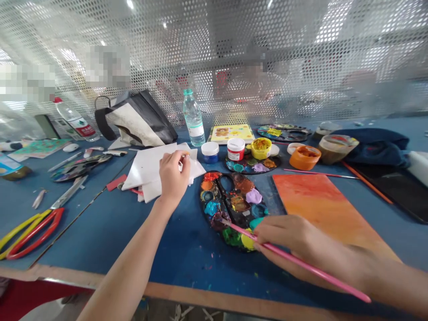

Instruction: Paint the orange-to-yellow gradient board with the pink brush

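Observation:
My right hand (290,236) grips a pink paintbrush (301,263). Its bristles touch the dark paint well at the lower left of the black palette (227,198), which carries dabs of red, blue, purple, green and yellow. Over white sheets of paper (150,167) hangs my left hand (174,171) with its fingers curled closed; whatever may be between them is hidden. Right of the palette lies a canvas (321,205) painted red fading into orange, partly covered by my right hand and forearm.
Behind the palette stand paint jars: blue (210,153), red (236,150), yellow (261,148) and orange (305,157). A water bottle (194,119) rises near the perforated screen. Red and yellow scissors (40,223) lie left; a cup of murky water (336,148) stands right.

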`<state>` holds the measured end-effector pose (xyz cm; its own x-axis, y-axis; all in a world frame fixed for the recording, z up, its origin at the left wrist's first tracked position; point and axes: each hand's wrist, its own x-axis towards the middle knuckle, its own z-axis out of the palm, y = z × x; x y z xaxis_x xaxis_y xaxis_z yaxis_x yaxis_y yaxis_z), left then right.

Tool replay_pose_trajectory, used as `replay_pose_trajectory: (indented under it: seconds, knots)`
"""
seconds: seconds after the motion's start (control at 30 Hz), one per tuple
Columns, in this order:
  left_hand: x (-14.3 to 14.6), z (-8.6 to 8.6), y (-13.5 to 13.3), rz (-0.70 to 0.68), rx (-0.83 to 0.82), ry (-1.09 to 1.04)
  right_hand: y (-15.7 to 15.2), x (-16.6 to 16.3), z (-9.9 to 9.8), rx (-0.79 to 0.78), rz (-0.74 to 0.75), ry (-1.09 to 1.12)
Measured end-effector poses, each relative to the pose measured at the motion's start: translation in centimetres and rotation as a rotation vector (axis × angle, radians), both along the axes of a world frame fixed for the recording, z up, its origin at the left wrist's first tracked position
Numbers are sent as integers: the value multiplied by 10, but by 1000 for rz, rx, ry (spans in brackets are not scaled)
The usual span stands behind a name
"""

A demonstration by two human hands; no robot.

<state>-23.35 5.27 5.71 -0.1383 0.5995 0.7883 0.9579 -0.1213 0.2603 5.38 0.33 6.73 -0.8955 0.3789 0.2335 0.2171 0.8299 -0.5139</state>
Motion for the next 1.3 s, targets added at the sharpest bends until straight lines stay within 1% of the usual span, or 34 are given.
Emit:
replay_pose_trajectory:
  seconds: [0.1,0.23,0.3,0.37,0.43,0.5,0.6,0.63,0.67,0.7,0.77,0.83,0.93,1.1,1.2,1.3]
  knots:
    - [0,0,0,-2,1,-3,4,2,4,18,89,-61]
    - [1,-1,0,-9,6,-3,14,-2,23,17,132,-119]
    - [1,-1,0,-13,8,-3,18,-6,36,2,116,-116]
    - [1,-2,0,-15,8,-3,21,-10,45,-50,43,-71]
    - [1,-2,0,-16,4,-4,24,-14,47,-156,-87,-11]
    - [1,-2,0,-16,-1,-6,29,-17,41,-321,-204,55]
    - [1,-2,0,-15,-9,-12,40,-20,25,-580,-276,115]
    - [1,-2,0,-16,-11,-14,44,-21,21,-630,-287,117]
    - [1,-2,0,-16,-12,-16,46,-21,19,-648,-295,116]
    - [1,-2,0,-16,-13,-18,48,-20,18,-637,-298,112]
    - [1,-2,0,-16,-15,-22,47,-20,23,-551,-295,105]
    - [1,-2,-1,-18,-19,-23,42,-20,31,-456,-282,120]
    - [1,-2,-1,-23,-21,-24,34,-22,37,-373,-265,122]
    - [1,-2,0,-23,-20,-26,25,-21,37,-276,-262,-56]
    - [1,-2,0,-21,-20,-26,20,-16,36,-193,-210,-60]
    - [2,-2,0,-20,-21,-26,15,-13,32,-74,-82,-20]
